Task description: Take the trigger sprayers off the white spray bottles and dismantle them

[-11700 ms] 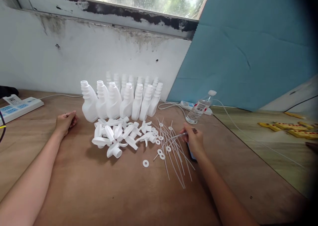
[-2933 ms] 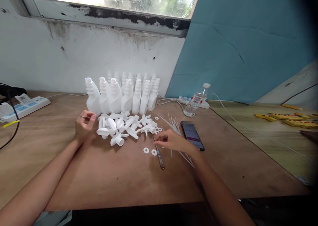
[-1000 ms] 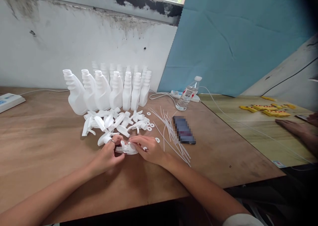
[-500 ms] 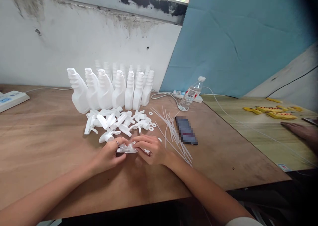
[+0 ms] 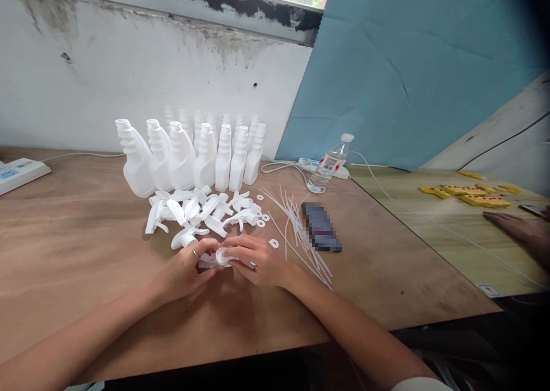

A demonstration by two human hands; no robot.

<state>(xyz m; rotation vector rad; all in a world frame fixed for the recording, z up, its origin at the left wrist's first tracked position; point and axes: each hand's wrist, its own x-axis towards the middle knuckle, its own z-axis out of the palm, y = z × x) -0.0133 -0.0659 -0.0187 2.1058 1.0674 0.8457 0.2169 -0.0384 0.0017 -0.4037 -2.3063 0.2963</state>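
Between my two hands, low over the table's front part, is a white trigger spray head (image 5: 222,257) with its round collar facing up toward me. My left hand (image 5: 191,268), with a ring on one finger, grips its body from the left. Fingers of my right hand (image 5: 256,260) close on the collar from the right and partly cover it. Just beyond lies a pile of loose white trigger spray heads (image 5: 193,210). Flat white washers (image 5: 274,243) lie to the right of the pile, and thin white dip tubes (image 5: 296,225) are spread beside them.
White spray bottles (image 5: 206,159) stand uncapped in rows against the wall. A phone (image 5: 321,226) and a clear water bottle (image 5: 330,166) are at right, a power strip (image 5: 23,173) at far left. Another person's hand (image 5: 513,225) rests on the neighbouring table near yellow pieces (image 5: 485,200).
The spray head has turned in my hands, so its round collar now faces up. My right fingers have shifted slightly left onto it; the surroundings stay the same.
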